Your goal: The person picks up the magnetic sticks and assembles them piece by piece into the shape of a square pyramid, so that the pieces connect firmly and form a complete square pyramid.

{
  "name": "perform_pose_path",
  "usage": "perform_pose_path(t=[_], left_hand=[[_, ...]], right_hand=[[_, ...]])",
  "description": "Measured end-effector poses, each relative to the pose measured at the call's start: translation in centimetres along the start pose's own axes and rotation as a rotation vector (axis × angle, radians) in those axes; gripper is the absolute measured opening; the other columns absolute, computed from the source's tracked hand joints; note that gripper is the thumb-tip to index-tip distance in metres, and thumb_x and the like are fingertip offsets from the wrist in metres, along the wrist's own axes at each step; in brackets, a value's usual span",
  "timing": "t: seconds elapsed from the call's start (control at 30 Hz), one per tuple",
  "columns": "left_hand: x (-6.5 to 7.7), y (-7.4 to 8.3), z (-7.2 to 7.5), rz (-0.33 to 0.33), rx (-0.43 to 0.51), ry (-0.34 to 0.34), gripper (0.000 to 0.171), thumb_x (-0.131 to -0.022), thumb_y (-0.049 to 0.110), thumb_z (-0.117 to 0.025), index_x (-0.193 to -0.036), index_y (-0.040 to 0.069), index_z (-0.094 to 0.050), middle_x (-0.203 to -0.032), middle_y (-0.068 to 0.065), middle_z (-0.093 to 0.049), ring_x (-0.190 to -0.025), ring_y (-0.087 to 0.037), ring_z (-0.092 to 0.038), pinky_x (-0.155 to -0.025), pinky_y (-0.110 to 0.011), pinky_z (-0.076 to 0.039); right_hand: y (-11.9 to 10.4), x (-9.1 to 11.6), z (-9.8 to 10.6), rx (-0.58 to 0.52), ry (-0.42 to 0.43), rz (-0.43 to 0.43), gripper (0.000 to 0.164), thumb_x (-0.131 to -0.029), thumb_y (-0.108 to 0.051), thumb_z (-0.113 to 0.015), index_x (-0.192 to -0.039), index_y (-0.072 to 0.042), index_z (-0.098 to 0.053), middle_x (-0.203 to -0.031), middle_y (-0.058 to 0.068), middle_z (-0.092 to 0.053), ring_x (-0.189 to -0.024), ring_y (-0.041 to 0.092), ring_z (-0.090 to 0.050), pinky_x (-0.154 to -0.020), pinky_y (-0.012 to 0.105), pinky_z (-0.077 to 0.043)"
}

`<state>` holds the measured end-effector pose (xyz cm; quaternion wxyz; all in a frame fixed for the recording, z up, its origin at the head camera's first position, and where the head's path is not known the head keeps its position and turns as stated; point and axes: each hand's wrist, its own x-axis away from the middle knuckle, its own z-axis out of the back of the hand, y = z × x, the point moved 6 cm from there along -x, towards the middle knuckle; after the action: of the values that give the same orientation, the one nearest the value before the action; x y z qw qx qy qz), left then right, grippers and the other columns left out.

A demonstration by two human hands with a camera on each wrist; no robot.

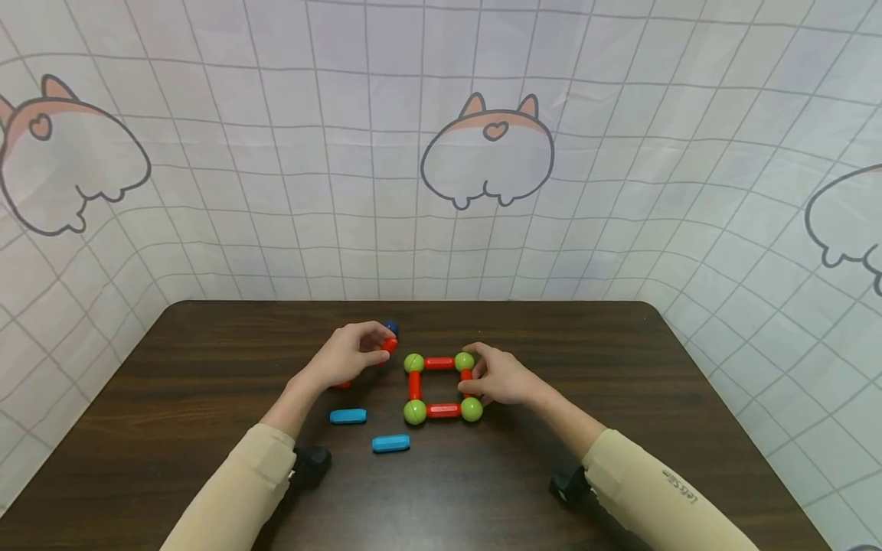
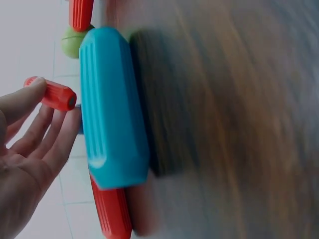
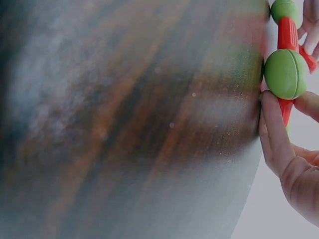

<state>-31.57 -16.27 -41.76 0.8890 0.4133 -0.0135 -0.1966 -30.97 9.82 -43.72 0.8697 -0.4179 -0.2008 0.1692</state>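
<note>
My left hand (image 1: 353, 353) pinches a red toy rod (image 2: 60, 94) between thumb and fingers, raised off the table, with a dark tip at one end. Beyond it in the head view is a dark blue ball (image 1: 391, 327). To its right lies a square of red rods (image 1: 443, 411) joined by green balls (image 1: 415, 412) at the corners. My right hand (image 1: 503, 378) grips the square's right side, thumb and fingers on either side of the red rod there. A green ball (image 3: 285, 73) sits beside those fingers in the right wrist view.
Two blue rods (image 1: 390, 444) lie on the dark wooden table (image 1: 441, 497), left of and nearer than the square. Another red rod (image 1: 342, 385) is partly hidden under the left hand. A white gridded curtain (image 1: 344, 153) stands behind the table.
</note>
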Motion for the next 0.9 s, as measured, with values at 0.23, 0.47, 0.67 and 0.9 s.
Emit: perform_pose_path(t=[0.23,0.47,0.67,0.9], left_hand=[[-0.6,0.4,-0.7,-0.008,0.056,0.044,0.031,-0.096,0.008,-0.074,-0.126,0.005,-0.067,-0.114,-0.007,-0.07,-0.107,-0.027,-0.066,-0.093,-0.047,-0.053],[-1.0,1.1,-1.2,0.01,0.088,0.068,0.033,-0.095,0.009,-0.075,-0.128,0.008,-0.069,-0.117,-0.005,-0.07,-0.111,-0.026,-0.066,-0.094,-0.046,-0.054],[-1.2,1.5,-1.5,-0.019,0.12,0.077,0.03,-0.093,0.011,-0.078,-0.122,0.012,-0.07,-0.107,-0.001,-0.071,-0.102,-0.021,-0.067,-0.088,-0.044,-0.055],[-1.6,1.5,-2.0,-0.011,0.131,0.082,0.027,-0.092,0.014,-0.08,-0.117,0.014,-0.07,-0.102,0.001,-0.07,-0.098,-0.018,-0.066,-0.086,-0.042,-0.054]], right_hand=[[-0.1,0.1,0.1,-0.006,-0.003,0.005,0.067,-0.093,-0.011,-0.077,-0.15,0.0,-0.043,-0.093,0.013,-0.059,-0.071,0.02,-0.067,-0.064,0.034,-0.061],[0.0,0.0,0.1,-0.006,-0.014,0.017,0.067,-0.094,-0.011,-0.077,-0.15,0.002,-0.042,-0.092,0.012,-0.059,-0.071,0.02,-0.067,-0.065,0.034,-0.061],[0.0,0.1,0.1,-0.01,-0.012,0.025,0.068,-0.093,-0.011,-0.077,-0.15,0.002,-0.042,-0.092,0.012,-0.059,-0.071,0.021,-0.068,-0.065,0.035,-0.061],[0.0,0.1,0.1,-0.011,-0.01,0.021,0.068,-0.093,-0.011,-0.077,-0.15,0.002,-0.041,-0.091,0.012,-0.059,-0.07,0.021,-0.067,-0.065,0.035,-0.061]])
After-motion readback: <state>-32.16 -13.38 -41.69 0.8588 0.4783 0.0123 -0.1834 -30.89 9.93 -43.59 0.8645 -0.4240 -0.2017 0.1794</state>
